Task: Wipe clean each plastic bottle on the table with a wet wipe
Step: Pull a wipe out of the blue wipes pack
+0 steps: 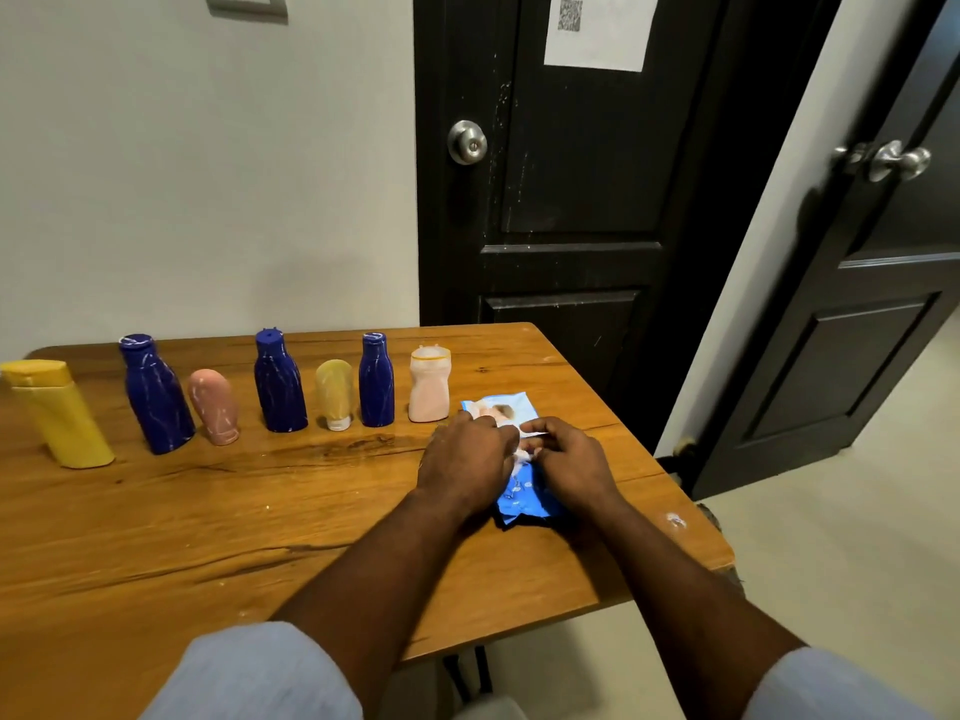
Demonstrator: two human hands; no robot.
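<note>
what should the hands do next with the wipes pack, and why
Probably pull one wipe free. The left hand and right hand both pinch at the opening of the blue wipes pack, something white shows between them, and no loose wipe is out yet. The bottles stand in their row, untouched.

a pale grey wall (pixel 208 174) is filling the view from nine to twelve o'clock, with a switch plate (pixel 247 3) sitting at eleven. a black panelled door (pixel 571 200) is standing at twelve, its round metal knob (pixel 467 142) shining and a printed sheet (pixel 597 31) hanging on it. at two o'clock a second dark door (pixel 883 314) is standing ajar. a wooden table (pixel 208 537) is spreading across the centre, with pale floor (pixel 831 537) showing at four.
</note>
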